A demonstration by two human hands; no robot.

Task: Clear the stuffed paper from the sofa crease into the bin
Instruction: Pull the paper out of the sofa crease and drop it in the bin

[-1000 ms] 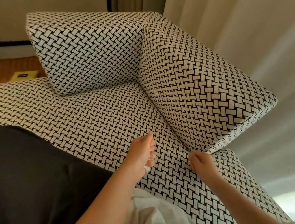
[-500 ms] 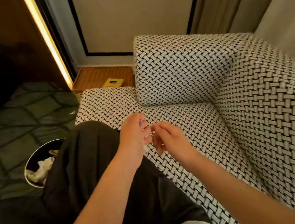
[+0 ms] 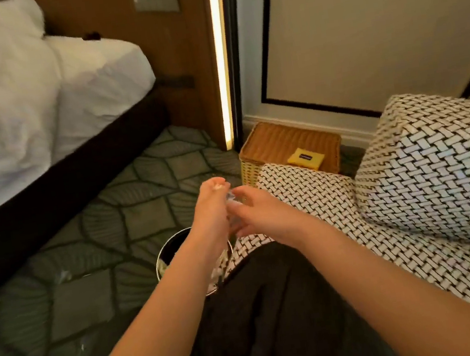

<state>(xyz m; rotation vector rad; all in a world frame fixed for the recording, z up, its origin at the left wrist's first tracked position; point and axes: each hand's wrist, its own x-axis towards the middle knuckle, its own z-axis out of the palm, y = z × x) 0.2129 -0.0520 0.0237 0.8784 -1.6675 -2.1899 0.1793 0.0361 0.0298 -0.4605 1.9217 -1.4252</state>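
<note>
My left hand (image 3: 212, 208) and my right hand (image 3: 255, 212) are held together above the round black bin (image 3: 165, 252), which stands on the carpet beside my knee. A small scrap of white paper (image 3: 218, 185) shows at the fingertips of my left hand, and a crumpled pale bit (image 3: 232, 200) sits between the two hands. The bin holds some white paper at its left rim; my left forearm hides most of its opening. The black-and-white woven sofa (image 3: 427, 181) lies to the right, its crease out of view.
A wicker basket (image 3: 280, 144) with a yellow pad (image 3: 305, 158) on its lid stands at the sofa's far end. A bed with white linen (image 3: 34, 94) fills the left. Small white scraps (image 3: 65, 275) lie on the green patterned carpet. My dark trousers cover the lower centre.
My view has swung left from the sofa corner to the floor and bin. Both hands left the sofa crease, came together and moved over the bin.
</note>
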